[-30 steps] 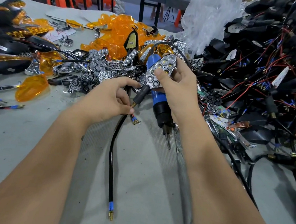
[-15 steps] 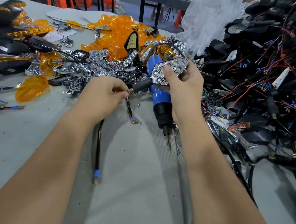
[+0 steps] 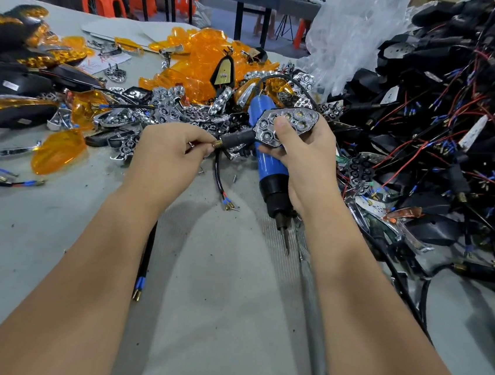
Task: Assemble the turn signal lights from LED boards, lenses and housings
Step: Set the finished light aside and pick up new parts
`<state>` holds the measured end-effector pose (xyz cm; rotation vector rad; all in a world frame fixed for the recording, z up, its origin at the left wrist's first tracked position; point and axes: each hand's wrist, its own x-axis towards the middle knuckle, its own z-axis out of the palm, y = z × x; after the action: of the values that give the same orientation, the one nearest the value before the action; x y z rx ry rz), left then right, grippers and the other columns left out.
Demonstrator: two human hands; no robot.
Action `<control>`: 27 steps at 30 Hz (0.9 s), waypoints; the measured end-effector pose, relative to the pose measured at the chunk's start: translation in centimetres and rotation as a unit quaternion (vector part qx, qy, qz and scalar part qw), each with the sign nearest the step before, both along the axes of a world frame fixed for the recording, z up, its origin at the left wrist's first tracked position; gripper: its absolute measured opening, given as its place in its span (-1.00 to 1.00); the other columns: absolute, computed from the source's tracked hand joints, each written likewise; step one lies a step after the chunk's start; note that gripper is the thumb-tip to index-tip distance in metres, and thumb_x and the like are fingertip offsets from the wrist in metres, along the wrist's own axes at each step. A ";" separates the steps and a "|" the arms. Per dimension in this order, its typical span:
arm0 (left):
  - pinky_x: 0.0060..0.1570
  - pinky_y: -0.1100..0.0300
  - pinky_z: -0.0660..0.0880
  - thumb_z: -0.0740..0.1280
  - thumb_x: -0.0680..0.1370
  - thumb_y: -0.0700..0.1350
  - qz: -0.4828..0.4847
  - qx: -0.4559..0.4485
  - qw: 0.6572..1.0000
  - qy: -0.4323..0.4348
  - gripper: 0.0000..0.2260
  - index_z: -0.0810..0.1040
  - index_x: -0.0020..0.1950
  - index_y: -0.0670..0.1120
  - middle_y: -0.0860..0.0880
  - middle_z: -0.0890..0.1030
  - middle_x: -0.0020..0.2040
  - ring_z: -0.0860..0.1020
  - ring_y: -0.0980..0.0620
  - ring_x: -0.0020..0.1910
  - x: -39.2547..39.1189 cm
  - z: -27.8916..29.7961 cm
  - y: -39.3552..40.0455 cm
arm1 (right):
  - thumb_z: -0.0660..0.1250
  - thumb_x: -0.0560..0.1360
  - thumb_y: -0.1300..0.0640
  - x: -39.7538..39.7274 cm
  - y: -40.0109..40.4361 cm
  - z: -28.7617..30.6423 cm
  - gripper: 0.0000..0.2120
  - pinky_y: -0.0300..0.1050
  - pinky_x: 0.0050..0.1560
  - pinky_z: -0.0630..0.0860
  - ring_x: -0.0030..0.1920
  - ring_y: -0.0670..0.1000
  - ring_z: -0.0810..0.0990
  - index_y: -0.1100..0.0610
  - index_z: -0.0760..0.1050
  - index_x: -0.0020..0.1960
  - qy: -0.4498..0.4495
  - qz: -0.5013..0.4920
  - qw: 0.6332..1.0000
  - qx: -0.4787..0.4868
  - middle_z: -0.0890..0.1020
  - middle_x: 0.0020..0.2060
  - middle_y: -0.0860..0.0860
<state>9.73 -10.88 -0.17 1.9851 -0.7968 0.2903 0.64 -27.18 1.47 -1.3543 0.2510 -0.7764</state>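
Observation:
My right hand (image 3: 302, 159) grips a turn signal with a chrome honeycomb reflector (image 3: 289, 123), thumb pressed on its face. A black stem (image 3: 236, 139) sticks out of it to the left, ending in a brass thread. My left hand (image 3: 169, 151) pinches the wire right at that brass end. The black cable (image 3: 148, 253) runs hidden under my left forearm and reappears below it, ending in a blue-sleeved brass terminal. Behind my right hand lies a blue electric screwdriver (image 3: 267, 171), tip toward me.
Orange lenses (image 3: 199, 57) and chrome reflectors (image 3: 169, 109) are heaped at the middle back. Black housings with red and black wires (image 3: 448, 123) pile up on the right. Finished lights (image 3: 14, 40) lie at the left. A loose orange lens (image 3: 57, 152) sits nearby.
My left hand has drawn the black cable through the stem toward me, so its free end now lies much closer to my forearm. My right hand tilted the reflector flatter.

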 end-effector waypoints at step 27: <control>-0.24 0.13 0.62 0.42 0.54 -0.24 -0.076 0.045 0.989 0.123 -0.77 0.63 -0.25 0.05 0.05 0.66 -0.39 0.60 0.19 -0.43 -0.4 0.6 0.5 | 0.38 0.56 0.27 -0.1 -0.7 -0.2 -0.86 -0.16 -0.27 0.60 -0.17 -0.04 0.65 0.07 0.51 0.05 -0.007 -0.016 0.999 -0.028 0.68 -0.20 -0.12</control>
<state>9.28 -10.43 0.45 1.9837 -0.8068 -0.0800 0.57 -27.84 1.29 -1.4005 0.2411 -0.8246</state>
